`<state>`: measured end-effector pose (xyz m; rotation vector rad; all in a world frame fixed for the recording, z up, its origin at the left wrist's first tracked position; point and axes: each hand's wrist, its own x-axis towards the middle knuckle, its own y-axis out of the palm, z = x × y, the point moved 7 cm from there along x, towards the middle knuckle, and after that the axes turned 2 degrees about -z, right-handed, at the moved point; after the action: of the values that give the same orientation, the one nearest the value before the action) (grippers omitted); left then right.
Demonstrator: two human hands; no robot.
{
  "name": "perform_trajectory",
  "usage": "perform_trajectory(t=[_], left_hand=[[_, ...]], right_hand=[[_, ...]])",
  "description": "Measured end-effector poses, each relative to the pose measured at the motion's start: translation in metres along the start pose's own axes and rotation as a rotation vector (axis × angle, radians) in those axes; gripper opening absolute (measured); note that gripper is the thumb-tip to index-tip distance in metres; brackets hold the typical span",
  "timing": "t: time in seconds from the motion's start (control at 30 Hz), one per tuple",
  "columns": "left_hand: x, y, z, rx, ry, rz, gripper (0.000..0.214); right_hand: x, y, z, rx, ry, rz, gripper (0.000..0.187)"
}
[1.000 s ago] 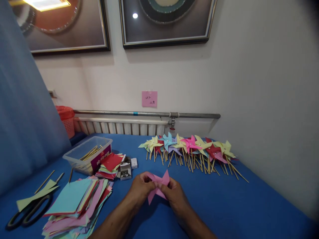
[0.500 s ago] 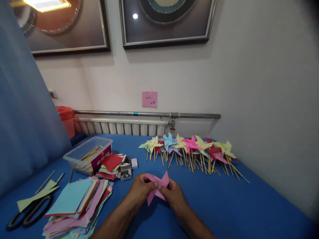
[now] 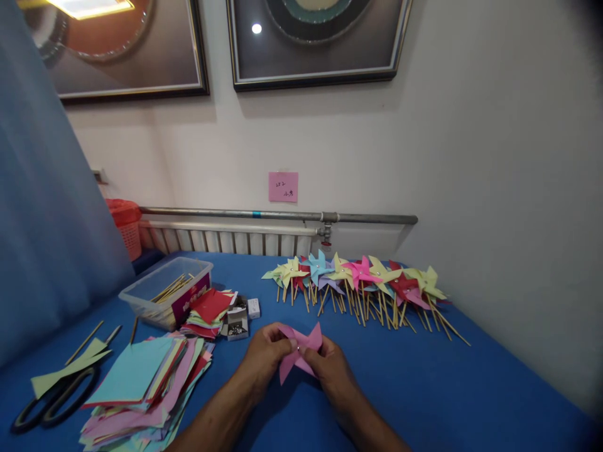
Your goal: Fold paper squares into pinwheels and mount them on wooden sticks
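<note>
Both my hands meet low in the middle of the blue table (image 3: 452,389), pinching a pink paper pinwheel (image 3: 306,342) between them. My left hand (image 3: 267,355) grips its left side with fingers curled in. My right hand (image 3: 328,365) holds its centre and right side, fingers closed on the folded points. One pink point sticks up, another hangs down toward the cloth. The pinwheel has no stick that I can see.
A row of finished pinwheels on sticks (image 3: 362,279) lies behind my hands. A stack of coloured paper squares (image 3: 141,383) and black scissors (image 3: 51,402) sit at the left. Farther back stand a clear tub of sticks (image 3: 164,295) and a small pin box (image 3: 237,323).
Almost nothing has moved. My hands and the pink pinwheel have shifted very slightly, with small finger adjustments on the folded points.
</note>
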<state>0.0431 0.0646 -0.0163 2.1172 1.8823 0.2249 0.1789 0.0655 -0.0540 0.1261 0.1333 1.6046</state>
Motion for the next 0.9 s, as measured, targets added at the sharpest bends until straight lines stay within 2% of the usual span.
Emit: perform_trajectory(t=[0.17,0.33,0.47,0.6,0.67,0.73,0.8,0.9], left_hand=[[0.005,-0.004,0.002,0.075,0.033,-0.041,0.031],[-0.001,0.0,-0.004,0.086,0.051,0.015,0.04],[-0.001,-0.003,-0.005,0.079,0.071,-0.037,0.057],[0.006,-0.022,-0.01,0.128,0.092,-0.159,0.055],[0.006,-0.04,-0.03,0.246,0.182,-0.265,0.045],[0.003,-0.063,-0.062,0.39,0.301,-0.384,0.036],[-0.002,-0.088,-0.102,0.596,0.391,-0.504,0.032],[-0.007,-0.132,-0.17,1.013,0.48,-0.754,0.031]], right_hand=[[0.009,-0.004,-0.013,-0.029,-0.012,-0.023,0.042],[0.012,-0.006,-0.022,0.098,0.008,-0.045,0.048],[0.01,-0.004,-0.021,0.19,0.036,-0.008,0.049],[0.014,-0.007,-0.027,0.177,0.042,-0.055,0.05],[0.015,-0.009,-0.03,0.151,0.043,-0.077,0.05],[0.016,-0.009,-0.03,0.134,0.039,-0.081,0.048],[0.015,-0.007,-0.028,0.116,0.037,-0.079,0.045],[0.012,-0.007,-0.021,0.053,0.032,-0.083,0.038]])
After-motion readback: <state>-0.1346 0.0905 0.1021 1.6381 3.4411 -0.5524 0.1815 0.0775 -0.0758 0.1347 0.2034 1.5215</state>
